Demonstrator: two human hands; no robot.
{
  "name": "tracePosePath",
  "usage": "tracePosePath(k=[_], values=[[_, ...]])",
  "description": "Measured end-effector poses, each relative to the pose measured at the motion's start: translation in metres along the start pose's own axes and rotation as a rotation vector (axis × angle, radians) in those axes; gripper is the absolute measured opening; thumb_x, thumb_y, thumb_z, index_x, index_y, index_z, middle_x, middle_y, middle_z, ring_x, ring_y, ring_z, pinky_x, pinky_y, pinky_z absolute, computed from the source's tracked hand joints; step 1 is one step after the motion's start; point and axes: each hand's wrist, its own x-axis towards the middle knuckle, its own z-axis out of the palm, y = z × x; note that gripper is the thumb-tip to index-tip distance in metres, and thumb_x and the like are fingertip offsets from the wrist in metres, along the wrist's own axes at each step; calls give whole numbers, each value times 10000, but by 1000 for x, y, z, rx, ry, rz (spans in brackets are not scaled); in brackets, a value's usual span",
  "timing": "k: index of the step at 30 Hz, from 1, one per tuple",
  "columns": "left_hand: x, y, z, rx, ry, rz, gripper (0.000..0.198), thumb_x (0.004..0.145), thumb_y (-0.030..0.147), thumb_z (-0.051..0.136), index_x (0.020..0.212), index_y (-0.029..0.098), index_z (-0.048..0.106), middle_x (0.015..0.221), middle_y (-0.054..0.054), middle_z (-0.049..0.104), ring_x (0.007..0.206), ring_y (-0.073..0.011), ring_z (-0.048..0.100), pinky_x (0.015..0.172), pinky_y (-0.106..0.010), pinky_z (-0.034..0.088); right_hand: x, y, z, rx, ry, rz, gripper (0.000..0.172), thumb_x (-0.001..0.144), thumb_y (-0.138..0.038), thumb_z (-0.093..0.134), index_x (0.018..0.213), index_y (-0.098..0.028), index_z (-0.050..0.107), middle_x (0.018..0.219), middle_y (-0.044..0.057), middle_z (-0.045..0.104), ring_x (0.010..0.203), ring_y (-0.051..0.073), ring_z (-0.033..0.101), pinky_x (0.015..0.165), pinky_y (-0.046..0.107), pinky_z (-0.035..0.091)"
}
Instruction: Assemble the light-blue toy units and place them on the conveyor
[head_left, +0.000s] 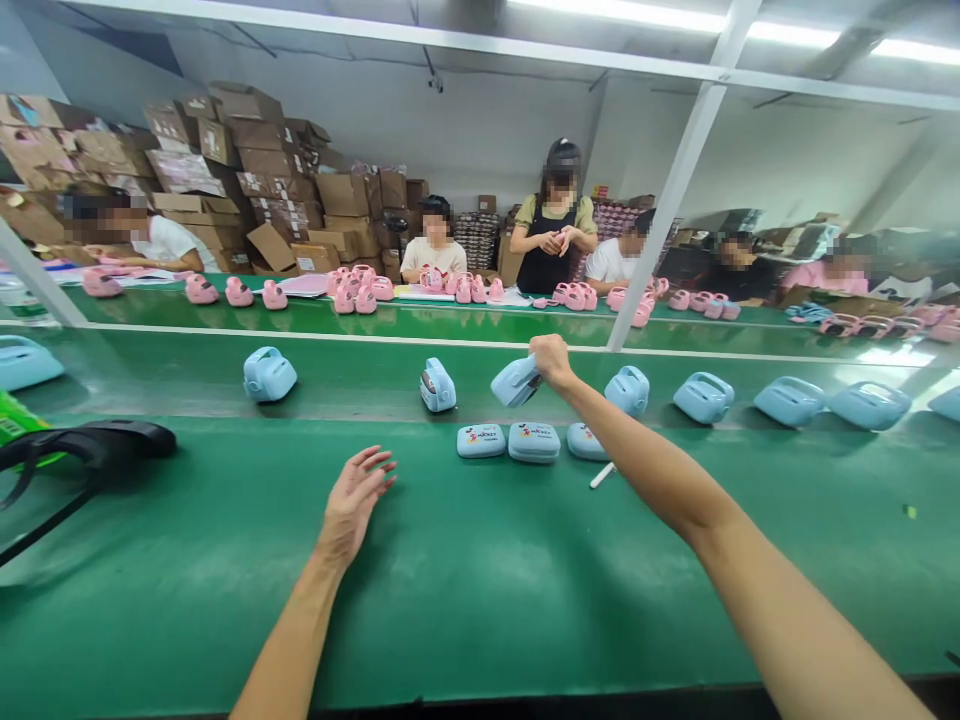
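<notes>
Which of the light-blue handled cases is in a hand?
The tilted light-blue case in the right hand; no hand holds the other handled cases.

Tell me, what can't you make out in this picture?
Head view:
Held blue piece in the right hand: dark side too blurred for detail.
Third flat blue case: partly hidden by the right forearm.
Leftmost blue piece: cut off by the left edge.
Green speck, far right: too small to identify.
</notes>
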Motion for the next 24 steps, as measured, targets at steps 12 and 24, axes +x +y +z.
tracePosePath(k=[12,24], values=[[-29,15,35,8,-368,-186,866,526,52,915,1312,325,679,1319,-82,701,1206,-344,652,967,-402,569,-86,-95,46,418,-645,-190,159,820,-202,515,827,-150,665,805,40,719,674,148,647,629,242,517],[-30,-6,2,-789,82,-321,434,941,398,629,1362,294,603,1375,-134,666,1332,-421,551,970,-689,513,-102,-28,57,-527,-772,-748,651,842,-191,605,1473,-252,458,1264,144,637,1066,294,668,809,346,535]])
